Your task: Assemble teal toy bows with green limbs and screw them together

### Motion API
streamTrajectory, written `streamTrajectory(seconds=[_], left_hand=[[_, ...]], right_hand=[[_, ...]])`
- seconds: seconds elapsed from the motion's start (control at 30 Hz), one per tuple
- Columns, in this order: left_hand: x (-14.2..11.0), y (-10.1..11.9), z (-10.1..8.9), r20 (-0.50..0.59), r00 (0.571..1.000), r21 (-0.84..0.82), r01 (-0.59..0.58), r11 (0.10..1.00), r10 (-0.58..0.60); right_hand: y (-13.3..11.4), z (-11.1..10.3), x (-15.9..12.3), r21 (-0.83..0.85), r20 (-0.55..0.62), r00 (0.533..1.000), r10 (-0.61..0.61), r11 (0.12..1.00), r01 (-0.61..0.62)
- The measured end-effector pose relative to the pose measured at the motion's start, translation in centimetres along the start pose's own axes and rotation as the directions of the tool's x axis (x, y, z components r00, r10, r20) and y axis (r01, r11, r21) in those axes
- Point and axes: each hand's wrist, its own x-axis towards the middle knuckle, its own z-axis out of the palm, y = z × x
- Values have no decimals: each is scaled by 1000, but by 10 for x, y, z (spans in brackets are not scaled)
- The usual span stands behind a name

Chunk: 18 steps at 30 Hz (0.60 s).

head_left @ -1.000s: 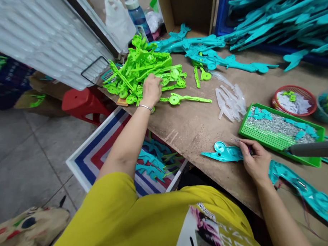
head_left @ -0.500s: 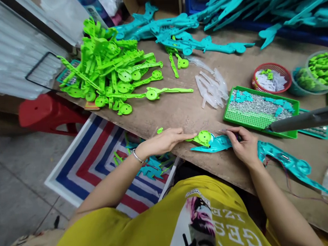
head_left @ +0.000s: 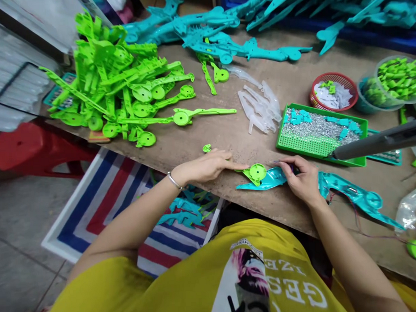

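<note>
My left hand [head_left: 208, 167] is closed around a lime-green plastic part [head_left: 258, 172], with the index finger stretched along it. The part's round disc end rests at the left portion of a turquoise plastic shell half [head_left: 352, 194]. Its other tip shows behind my knuckles. My right hand [head_left: 301, 176] lies across the middle of the shell, thumb and index finger pinched on a thin dark wire [head_left: 275, 161]. What its other fingers hold is hidden. A red and dark wire pair [head_left: 358, 216] trails from the shell's right half over the table.
A pile of lime-green parts [head_left: 123, 86] covers the table's left side. Clear plastic pieces [head_left: 259, 108], a green tray [head_left: 303, 146] of screws and a red basket [head_left: 352, 92] lie beyond my hands. A grey rod-shaped tool [head_left: 381, 138] juts in from the right.
The view has shifted, so the table things appear further left and slightly higher. My left index finger shows more plainly on the green part; both hands stay near the same place on the parts.
</note>
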Motion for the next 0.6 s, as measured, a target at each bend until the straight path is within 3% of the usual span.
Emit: streamTrajectory(seconds=[0.1, 0.43, 0.5, 0.6], left_hand=[[4, -8, -7, 98, 994, -71, -38, 997, 45], [25, -6, -12, 155, 986, 20, -65, 998, 61], [28, -4, -12, 74, 995, 93, -77, 993, 70], [29, 0, -3, -144, 986, 253, -39, 967, 78]], right_hand=[[0, 0, -2, 14, 14, 1000, -24, 1000, 23], [-3, -1, -7, -27, 14, 999, -39, 999, 40], [-2, -1, -7, -21, 9, 999, -35, 999, 35], [-1, -1, -7, -14, 7, 999, -33, 999, 33]])
